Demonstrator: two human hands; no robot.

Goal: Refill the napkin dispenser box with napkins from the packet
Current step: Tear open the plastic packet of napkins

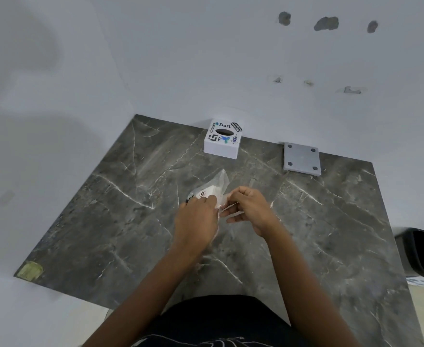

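A clear plastic packet (212,190) with white napkins inside lies in the middle of the dark marble table (105,209). My left hand (197,219) grips its near left part. My right hand (249,209) pinches the plastic at its right end. The white napkin dispenser box (222,142), covered in stickers and with a dark oval slot on top, stands against the back wall, well beyond both hands. A grey flat plate (301,159) with round feet at its corners, perhaps the box's base, lies to the right of the box.
White walls close the table at the back and the left. A black bin (423,256) stands off the table's right edge. A yellowish patch (29,270) marks the near left corner of the table.
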